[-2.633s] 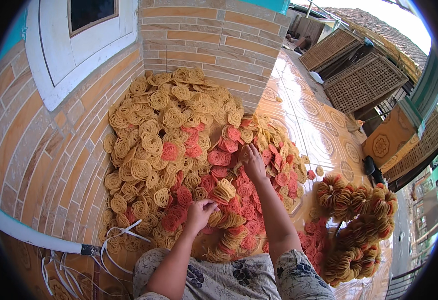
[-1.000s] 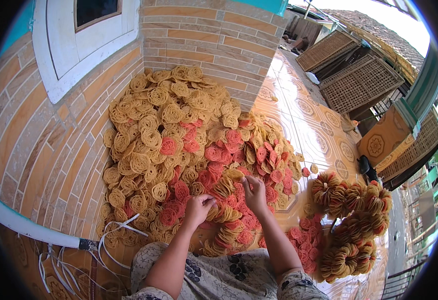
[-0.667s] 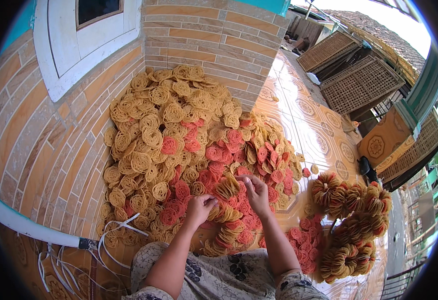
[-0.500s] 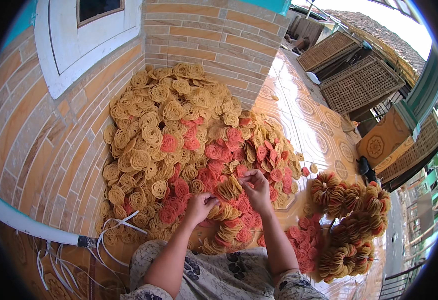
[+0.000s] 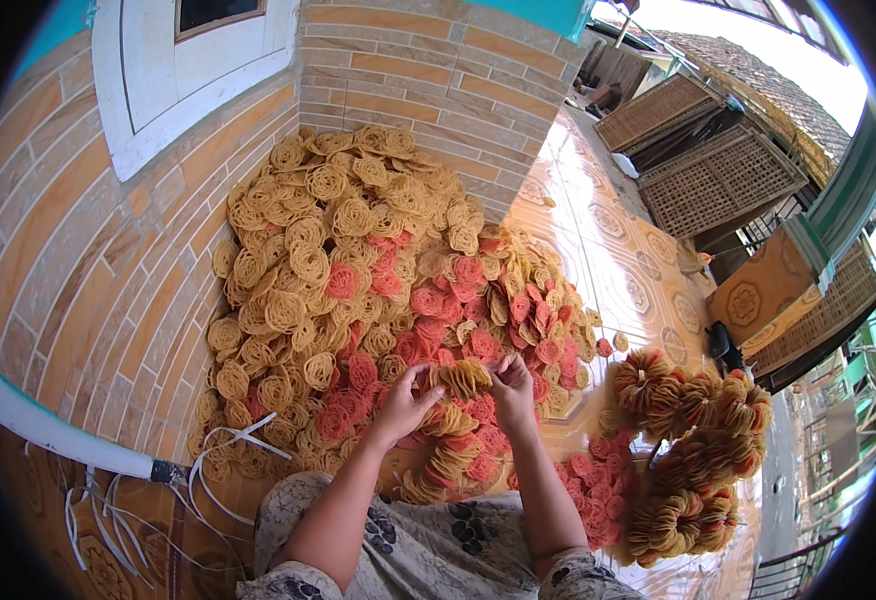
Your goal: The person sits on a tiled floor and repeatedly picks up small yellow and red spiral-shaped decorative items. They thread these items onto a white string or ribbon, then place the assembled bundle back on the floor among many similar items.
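Together our left hand and right hand clamp a short stack of yellow lattice crackers, fingers closed on either end of it, just in front of the big cracker heap banked against the brick wall. Below the stack, a curved row of stacked crackers runs toward our patterned lap, which hides its near end. Right of the heap, bundled cracker rings sit on the tiled floor; how they are tied we cannot make out.

brick wall | white window frame | patterned tiled floor | woven lattice panels | daylight
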